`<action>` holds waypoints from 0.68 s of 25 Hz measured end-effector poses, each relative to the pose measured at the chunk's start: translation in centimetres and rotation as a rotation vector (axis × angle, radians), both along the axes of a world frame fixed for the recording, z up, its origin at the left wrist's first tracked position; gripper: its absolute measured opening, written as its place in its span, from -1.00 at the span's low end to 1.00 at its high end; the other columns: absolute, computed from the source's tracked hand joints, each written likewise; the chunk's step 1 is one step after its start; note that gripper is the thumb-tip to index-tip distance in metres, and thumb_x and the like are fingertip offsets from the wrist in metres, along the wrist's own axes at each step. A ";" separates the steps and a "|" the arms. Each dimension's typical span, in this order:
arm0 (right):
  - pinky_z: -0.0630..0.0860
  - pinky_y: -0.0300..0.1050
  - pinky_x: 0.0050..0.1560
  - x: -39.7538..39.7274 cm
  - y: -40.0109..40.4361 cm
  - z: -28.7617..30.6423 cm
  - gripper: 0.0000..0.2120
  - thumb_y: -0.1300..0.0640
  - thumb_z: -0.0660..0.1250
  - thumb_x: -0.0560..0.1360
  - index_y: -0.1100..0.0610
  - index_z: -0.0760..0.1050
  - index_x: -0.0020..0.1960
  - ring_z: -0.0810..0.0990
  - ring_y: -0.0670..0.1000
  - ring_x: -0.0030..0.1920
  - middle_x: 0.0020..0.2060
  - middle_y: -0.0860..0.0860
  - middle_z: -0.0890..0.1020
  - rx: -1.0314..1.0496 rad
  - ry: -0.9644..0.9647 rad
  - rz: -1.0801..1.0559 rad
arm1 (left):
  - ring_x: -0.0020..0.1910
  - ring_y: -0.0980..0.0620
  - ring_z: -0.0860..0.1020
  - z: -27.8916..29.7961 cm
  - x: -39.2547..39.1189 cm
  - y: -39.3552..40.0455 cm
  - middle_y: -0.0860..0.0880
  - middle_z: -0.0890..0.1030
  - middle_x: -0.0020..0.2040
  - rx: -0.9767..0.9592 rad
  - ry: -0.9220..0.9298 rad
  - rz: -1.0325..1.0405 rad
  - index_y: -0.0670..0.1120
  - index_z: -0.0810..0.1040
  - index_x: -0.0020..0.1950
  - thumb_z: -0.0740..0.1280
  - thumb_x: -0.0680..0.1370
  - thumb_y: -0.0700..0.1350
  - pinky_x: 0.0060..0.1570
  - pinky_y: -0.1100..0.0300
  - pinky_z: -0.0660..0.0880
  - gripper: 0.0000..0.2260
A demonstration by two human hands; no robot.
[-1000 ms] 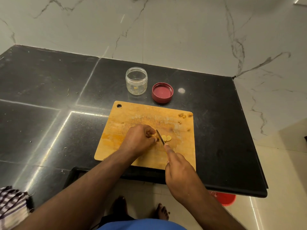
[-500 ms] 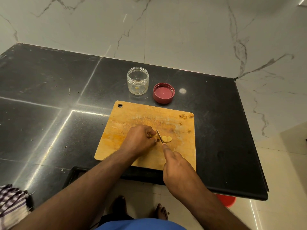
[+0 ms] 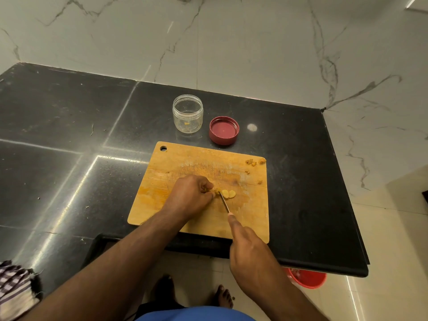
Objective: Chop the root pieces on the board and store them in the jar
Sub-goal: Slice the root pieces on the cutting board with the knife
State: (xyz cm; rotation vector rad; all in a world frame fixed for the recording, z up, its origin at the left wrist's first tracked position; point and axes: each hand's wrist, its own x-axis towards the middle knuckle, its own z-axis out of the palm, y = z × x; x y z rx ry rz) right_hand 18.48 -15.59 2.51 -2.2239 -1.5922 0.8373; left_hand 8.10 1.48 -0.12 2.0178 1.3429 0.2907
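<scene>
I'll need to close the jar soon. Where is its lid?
The round red plastic lid lies upturned on the black countertop, just right of the clear plastic jar, behind the wooden cutting board.

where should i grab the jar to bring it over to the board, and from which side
Grip the jar around its clear round wall, just below the threaded rim, coming in from its left. It stands upright and open, so a side grip keeps the mouth free, and the red lid sits close on its right.
</scene>
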 end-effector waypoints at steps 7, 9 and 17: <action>0.36 -0.29 -0.38 2.6 -0.5 2.3 -0.53 0.15 0.12 0.65 -0.21 0.23 0.49 0.44 -0.19 -0.41 -0.22 -0.09 0.58 0.079 0.300 -0.205 | -0.02 0.14 0.57 0.4 -0.1 0.1 0.04 0.66 0.06 -0.072 -0.006 -0.001 -0.03 0.64 0.25 0.47 0.54 -0.09 -0.02 0.24 0.53 -0.72; 0.35 -0.32 -0.41 2.8 -0.4 2.6 -0.52 0.15 0.11 0.65 -0.19 0.20 0.51 0.46 -0.18 -0.42 -0.13 -0.11 0.54 0.083 0.279 -0.194 | -0.01 0.14 0.57 0.4 -0.2 0.1 0.05 0.65 0.05 -0.082 -0.015 -0.002 -0.02 0.64 0.24 0.48 0.54 -0.09 -0.01 0.24 0.54 -0.72; 0.37 -0.39 -0.17 2.8 0.0 1.4 -0.51 0.10 0.10 0.65 -0.14 0.16 0.55 0.44 -0.24 -0.15 0.18 -0.13 0.50 0.062 0.169 -0.133 | -0.02 0.19 0.53 0.4 -0.5 0.5 0.10 0.60 0.06 -0.118 -0.052 -0.031 0.09 0.59 0.28 0.46 0.54 -0.11 -0.08 0.32 0.48 -0.68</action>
